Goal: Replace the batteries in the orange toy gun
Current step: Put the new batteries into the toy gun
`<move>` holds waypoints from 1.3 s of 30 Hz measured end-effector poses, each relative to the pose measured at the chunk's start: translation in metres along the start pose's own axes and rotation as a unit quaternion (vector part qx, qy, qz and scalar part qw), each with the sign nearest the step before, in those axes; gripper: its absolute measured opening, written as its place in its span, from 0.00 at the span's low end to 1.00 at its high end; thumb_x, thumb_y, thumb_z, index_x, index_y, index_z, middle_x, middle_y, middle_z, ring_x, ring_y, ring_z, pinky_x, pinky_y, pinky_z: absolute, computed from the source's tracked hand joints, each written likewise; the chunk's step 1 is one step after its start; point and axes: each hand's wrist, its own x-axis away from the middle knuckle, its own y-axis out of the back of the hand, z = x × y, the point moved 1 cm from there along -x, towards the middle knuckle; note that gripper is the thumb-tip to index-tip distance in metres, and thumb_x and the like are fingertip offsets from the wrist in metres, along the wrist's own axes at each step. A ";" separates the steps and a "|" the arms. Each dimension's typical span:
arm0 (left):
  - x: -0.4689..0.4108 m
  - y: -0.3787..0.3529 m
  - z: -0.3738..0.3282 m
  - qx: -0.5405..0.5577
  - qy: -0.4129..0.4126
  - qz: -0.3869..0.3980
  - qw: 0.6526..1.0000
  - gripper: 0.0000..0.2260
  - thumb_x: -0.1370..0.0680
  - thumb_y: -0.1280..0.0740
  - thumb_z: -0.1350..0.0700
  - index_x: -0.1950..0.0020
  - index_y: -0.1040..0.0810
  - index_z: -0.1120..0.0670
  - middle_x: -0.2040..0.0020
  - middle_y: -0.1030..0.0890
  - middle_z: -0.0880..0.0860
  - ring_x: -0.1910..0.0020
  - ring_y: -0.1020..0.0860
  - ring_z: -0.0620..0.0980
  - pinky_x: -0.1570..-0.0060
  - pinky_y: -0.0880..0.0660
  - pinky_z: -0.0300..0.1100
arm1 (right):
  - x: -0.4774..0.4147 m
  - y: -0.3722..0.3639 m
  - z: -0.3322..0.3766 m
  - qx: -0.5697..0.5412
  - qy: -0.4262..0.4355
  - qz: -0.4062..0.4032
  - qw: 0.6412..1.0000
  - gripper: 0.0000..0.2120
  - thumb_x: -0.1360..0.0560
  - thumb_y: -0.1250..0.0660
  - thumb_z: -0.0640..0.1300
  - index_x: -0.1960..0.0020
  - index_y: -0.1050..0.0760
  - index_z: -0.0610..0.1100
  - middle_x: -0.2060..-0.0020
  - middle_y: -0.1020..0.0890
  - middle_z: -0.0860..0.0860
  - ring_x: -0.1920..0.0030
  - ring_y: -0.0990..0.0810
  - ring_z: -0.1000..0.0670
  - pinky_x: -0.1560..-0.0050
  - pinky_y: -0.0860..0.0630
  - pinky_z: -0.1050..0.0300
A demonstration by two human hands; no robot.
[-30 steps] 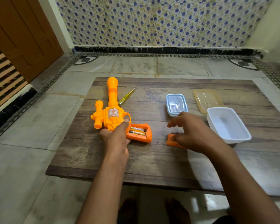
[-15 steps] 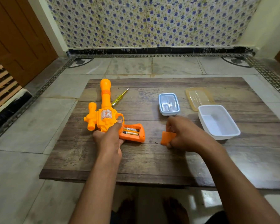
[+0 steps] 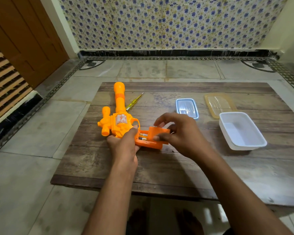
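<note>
The orange toy gun [image 3: 119, 119] lies flat on the wooden board [image 3: 176, 165], barrel pointing away from me. Its grip faces right with the battery compartment open, and two batteries [image 3: 143, 136] show inside. My left hand [image 3: 124, 145] grips the gun at the base of the grip. My right hand [image 3: 180, 131] pinches the orange battery cover [image 3: 157, 132] and holds it tilted over the right part of the compartment.
A yellow screwdriver [image 3: 134, 101] lies just right of the barrel. Further right are a small blue-rimmed container [image 3: 186, 107], a clear yellowish lid [image 3: 218, 104] and an empty white tub [image 3: 241, 131]. Tiled floor surrounds the board; a brown door stands at left.
My right hand picked the orange cover up off the board and carried it left onto the gun's grip. My left hand stayed on the gun.
</note>
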 end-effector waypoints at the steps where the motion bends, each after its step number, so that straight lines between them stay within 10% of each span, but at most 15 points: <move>1: 0.000 0.000 0.000 0.002 0.002 0.001 1.000 0.25 0.26 0.24 0.66 0.32 0.25 0.54 0.48 0.17 0.52 0.54 0.17 0.49 0.62 0.20 0.48 | -0.002 -0.005 0.001 0.019 0.004 -0.002 1.000 0.15 0.32 0.19 0.42 0.48 0.16 0.51 0.52 0.18 0.55 0.58 0.19 0.53 0.57 0.20 0.56; 8: -0.002 0.001 0.002 0.005 0.003 -0.002 1.000 0.27 0.28 0.23 0.67 0.30 0.25 0.56 0.42 0.16 0.56 0.49 0.16 0.54 0.59 0.17 0.50 | -0.009 -0.010 0.006 0.148 0.033 0.049 0.987 0.20 0.30 0.19 0.47 0.39 0.15 0.48 0.43 0.17 0.50 0.45 0.19 0.48 0.41 0.21 0.46; 13: -0.004 0.001 0.003 0.000 0.010 -0.005 1.000 0.24 0.28 0.22 0.66 0.36 0.24 0.55 0.43 0.16 0.56 0.49 0.15 0.55 0.55 0.17 0.56 | -0.005 -0.005 0.013 0.241 0.067 0.101 0.963 0.25 0.28 0.21 0.48 0.32 0.19 0.48 0.38 0.19 0.51 0.41 0.21 0.49 0.42 0.26 0.60; 17: -0.003 0.000 0.001 0.007 0.019 -0.010 1.000 0.20 0.27 0.22 0.64 0.39 0.24 0.56 0.44 0.16 0.58 0.48 0.15 0.59 0.53 0.17 0.60 | -0.001 -0.005 0.018 0.254 0.094 0.068 0.960 0.22 0.28 0.24 0.50 0.35 0.17 0.49 0.41 0.17 0.51 0.41 0.20 0.48 0.42 0.22 0.48; 23: -0.002 0.001 -0.004 0.018 0.030 -0.014 0.999 0.20 0.27 0.24 0.66 0.35 0.22 0.61 0.45 0.15 0.62 0.48 0.15 0.61 0.71 0.18 0.46 | 0.002 -0.011 0.025 0.193 0.127 0.057 0.971 0.19 0.30 0.20 0.53 0.42 0.14 0.47 0.47 0.13 0.50 0.49 0.15 0.48 0.46 0.20 0.49; 33: 0.003 0.001 -0.008 0.012 0.030 -0.020 0.999 0.18 0.26 0.25 0.66 0.36 0.22 0.62 0.47 0.15 0.61 0.59 0.15 0.55 0.75 0.21 0.41 | 0.003 -0.019 0.029 0.236 0.131 0.089 0.959 0.17 0.26 0.27 0.57 0.44 0.13 0.47 0.46 0.14 0.49 0.48 0.16 0.47 0.45 0.21 0.46; 39: 0.006 -0.001 -0.011 0.025 0.048 -0.003 0.999 0.14 0.24 0.26 0.66 0.43 0.25 0.56 0.57 0.19 0.53 0.61 0.19 0.49 0.79 0.25 0.36 | 0.004 -0.016 0.031 0.322 0.086 0.107 0.937 0.17 0.23 0.32 0.61 0.40 0.17 0.54 0.41 0.19 0.56 0.37 0.24 0.53 0.29 0.40 0.39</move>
